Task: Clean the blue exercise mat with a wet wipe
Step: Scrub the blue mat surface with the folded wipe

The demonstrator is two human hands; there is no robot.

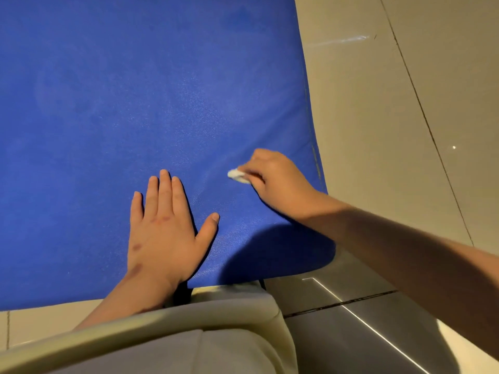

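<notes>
The left hand [162,233] is lying flat with straight fingers, seemingly steadying the textured blue foam exercise mat [135,90] on the pale tiled floor [391,130], while the right hand [272,179] is pinching a crumpled white wet wipe [237,176] (pressed near the mat's right edge) to scrub it.

So the big blue exercise mat [135,103] has a pebbly, slightly shiny surface and is spread out flat on the tiled floor [391,117], filling most of the view. Its right edge bows a little and the near right corner is rounded. You can see faint hazy smears across it. The small scrunched-up white wet wipe [237,176] is down on the mat close to that right edge, pinched by the right hand [278,182], with just its left end poking out.
</notes>
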